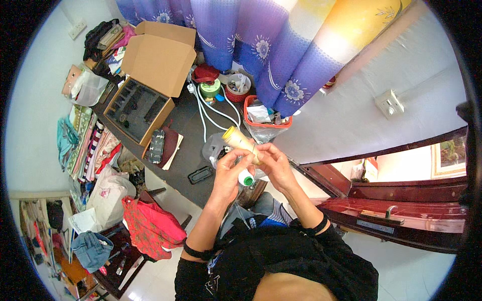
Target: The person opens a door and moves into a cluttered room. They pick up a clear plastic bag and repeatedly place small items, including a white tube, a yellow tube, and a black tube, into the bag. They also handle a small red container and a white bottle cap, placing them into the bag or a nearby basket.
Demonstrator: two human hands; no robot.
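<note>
Both hands meet in front of me over the near right edge of the dark table. My right hand grips a cream tapered spool with a yellow end, which points up and to the left. In my left hand is a white spool with a green end, partly hidden by the fingers. A thin dark strand or needle shows between the fingertips; I cannot tell which. Just behind the hands sits a clear plastic bag with small items in it.
An open cardboard box stands on the table, near a notebook and a black rectangular frame. White cables run towards a red-rimmed basket. Folded cloths are piled left; a dark red door is right.
</note>
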